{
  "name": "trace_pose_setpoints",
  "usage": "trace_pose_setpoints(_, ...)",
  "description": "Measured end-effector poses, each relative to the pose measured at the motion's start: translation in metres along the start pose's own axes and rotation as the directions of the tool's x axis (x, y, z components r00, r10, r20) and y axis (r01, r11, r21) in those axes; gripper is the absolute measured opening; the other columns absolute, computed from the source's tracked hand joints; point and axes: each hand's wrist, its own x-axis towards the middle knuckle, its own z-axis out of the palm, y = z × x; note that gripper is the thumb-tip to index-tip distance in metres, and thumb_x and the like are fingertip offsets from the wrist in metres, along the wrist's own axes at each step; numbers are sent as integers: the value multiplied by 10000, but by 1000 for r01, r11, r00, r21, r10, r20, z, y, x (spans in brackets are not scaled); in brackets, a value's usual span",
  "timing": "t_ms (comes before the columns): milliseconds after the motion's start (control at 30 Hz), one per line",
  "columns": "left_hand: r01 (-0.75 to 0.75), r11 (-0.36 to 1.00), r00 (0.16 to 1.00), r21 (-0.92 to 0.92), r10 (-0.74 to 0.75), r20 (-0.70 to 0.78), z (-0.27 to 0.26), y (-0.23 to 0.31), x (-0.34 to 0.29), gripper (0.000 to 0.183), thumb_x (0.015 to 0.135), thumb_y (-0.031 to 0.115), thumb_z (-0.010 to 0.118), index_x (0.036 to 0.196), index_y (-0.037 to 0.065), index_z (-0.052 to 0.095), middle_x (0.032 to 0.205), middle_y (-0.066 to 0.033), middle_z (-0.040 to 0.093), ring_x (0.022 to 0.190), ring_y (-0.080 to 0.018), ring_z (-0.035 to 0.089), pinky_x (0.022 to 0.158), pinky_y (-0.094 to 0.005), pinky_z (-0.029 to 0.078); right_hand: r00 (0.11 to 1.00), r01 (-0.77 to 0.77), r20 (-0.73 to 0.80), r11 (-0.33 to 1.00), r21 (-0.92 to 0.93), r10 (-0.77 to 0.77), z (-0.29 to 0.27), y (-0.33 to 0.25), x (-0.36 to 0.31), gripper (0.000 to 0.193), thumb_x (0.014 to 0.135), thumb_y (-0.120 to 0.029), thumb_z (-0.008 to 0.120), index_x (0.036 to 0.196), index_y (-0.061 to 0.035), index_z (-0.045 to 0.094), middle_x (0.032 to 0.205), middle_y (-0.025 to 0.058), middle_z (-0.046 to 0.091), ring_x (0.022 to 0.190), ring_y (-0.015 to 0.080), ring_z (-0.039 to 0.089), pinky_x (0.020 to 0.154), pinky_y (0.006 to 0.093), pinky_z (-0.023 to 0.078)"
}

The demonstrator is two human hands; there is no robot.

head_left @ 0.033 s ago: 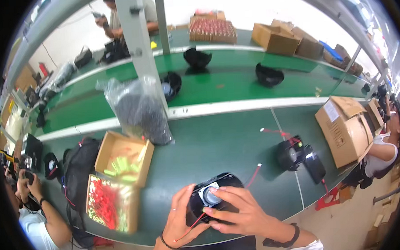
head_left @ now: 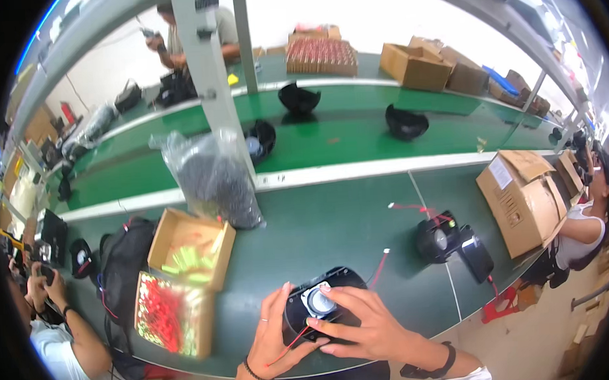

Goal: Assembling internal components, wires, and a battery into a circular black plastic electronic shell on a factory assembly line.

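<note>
Both hands close around a black speaker unit (head_left: 321, 303) at the near edge of the green workbench (head_left: 333, 223). The left hand (head_left: 274, 341) cups its left side, fingers upright and thumb underneath. The right hand (head_left: 365, 323) lies across its front, fingers spread and curled. A red wire (head_left: 378, 268) trails from the speaker.

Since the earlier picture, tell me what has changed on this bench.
Nothing visibly changed. Both hands are as they were: the left hand under the black speaker housing, the right hand across its front. The second speaker and the cardboard trays lie as before.
</note>
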Motion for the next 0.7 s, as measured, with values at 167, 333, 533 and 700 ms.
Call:
trace_pose_setpoints(167, 213, 959, 977, -186, -214, 16, -5, 34, 36, 1099, 731, 231, 978, 1565, -5, 303, 1375, -246, 474, 1352, -408, 501, 1059, -472, 554, 968, -56, -248, 990, -126, 23, -44, -1, -23, 536, 799, -270, 869, 1298, -119, 747, 1412, 182, 625, 1157, 327, 650, 988, 442, 515)
trace_pose_setpoints(333, 50, 997, 979, 58, -37, -200, 32, 23, 176, 1052, 760, 332, 939, 1504, -83, 323, 1399, -292, 456, 1327, -422, 491, 1135, -475, 425, 744, -384, -578, 922, 41, 335, -52, 16, -60, 389, 832, -110, 808, 1205, -23, 741, 1187, 188, 711, 1066, 358, 681, 919, 429, 561)
trace_pose_setpoints(533, 189, 981, 901, 34, -159, -404, 96, -56, 341, 1106, 754, 324, 937, 1518, -95, 256, 1484, -308, 381, 1370, -458, 469, 1163, -469, 429, 788, -463, -438, 885, 43, 433, -35, 18, -87, 408, 846, -92, 808, 1231, -1, 709, 1164, 210, 701, 1046, 361, 695, 929, 406, 557)
trace_pose_setpoints(700, 246, 936, 923, 250, -147, -355, 98, -93, 364, 1373, 649, 492, 972, 1564, -155, 179, 1500, -341, 429, 1397, -477, 450, 1187, -466, 394, 760, -506, -436, 860, 70, 483, -38, 18, -87, 356, 940, -141, 757, 1256, 1, 674, 1201, 223, 701, 1055, 342, 706, 895, 414, 562)
